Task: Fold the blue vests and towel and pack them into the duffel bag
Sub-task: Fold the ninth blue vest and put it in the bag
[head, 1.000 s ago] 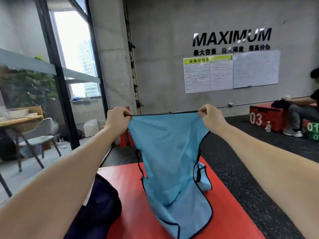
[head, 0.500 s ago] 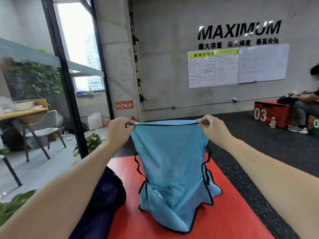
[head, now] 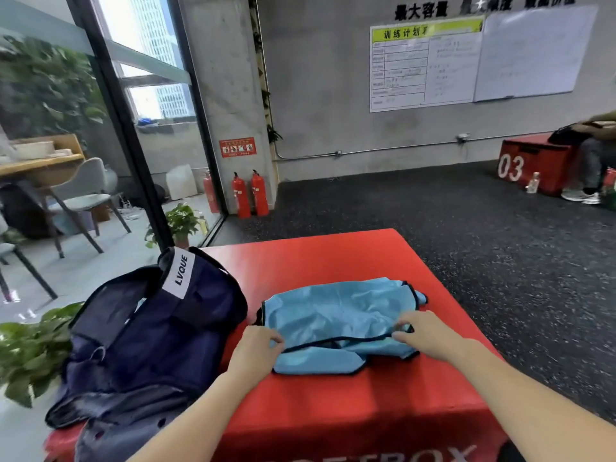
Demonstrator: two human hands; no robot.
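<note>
A light blue vest (head: 333, 315) with black trim lies folded over on the red box (head: 333, 411). My left hand (head: 256, 345) pinches its black-trimmed edge at the left near corner. My right hand (head: 423, 331) pinches the same edge at the right. A navy duffel bag (head: 146, 335) with a white LVQUE label sits open on the box's left side, touching the vest's left end. No towel or second vest is visible.
Green plants (head: 30, 355) stand left of the box, beside a glass wall. Two red fire extinguishers (head: 250, 193) stand by the pillar. A person sits on a red box marked 03 (head: 533, 168) at the far right. Dark speckled floor surrounds the box.
Both hands have come down from chest height, laying the hanging vest flat on the red box with its top edge folded toward me. The view has tipped downward.
</note>
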